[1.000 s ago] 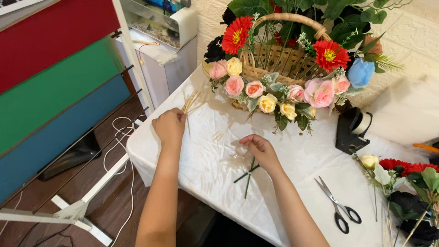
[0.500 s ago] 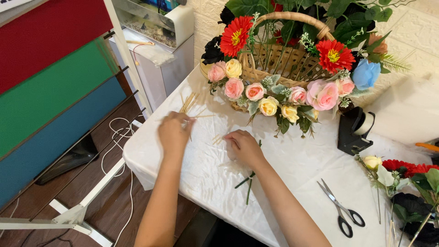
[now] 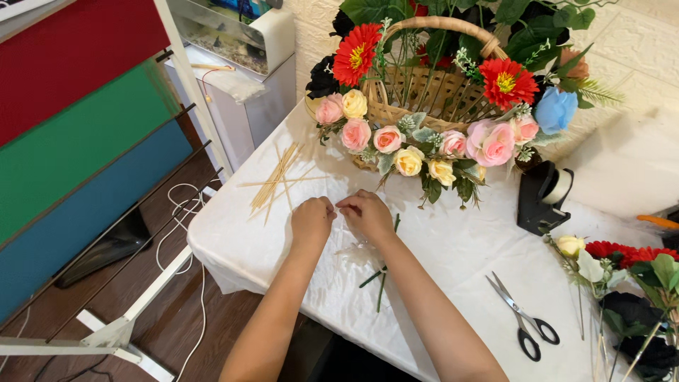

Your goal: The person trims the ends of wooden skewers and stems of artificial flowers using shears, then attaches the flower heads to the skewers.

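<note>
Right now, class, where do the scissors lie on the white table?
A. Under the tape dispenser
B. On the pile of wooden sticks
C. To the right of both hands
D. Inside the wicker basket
C: the scissors lie flat on the white table, right of both hands.

Both hands have drawn together at the centre of the frame: the left hand [image 3: 312,219], a second ago raised toward the wooden sticks [image 3: 274,180] at the counter's upper left edge, has let them go, and they now lie fanned on the white cloth. The right hand [image 3: 368,214] has moved up and left off the green stems [image 3: 380,276], its fingertips now meeting the left's.
</note>
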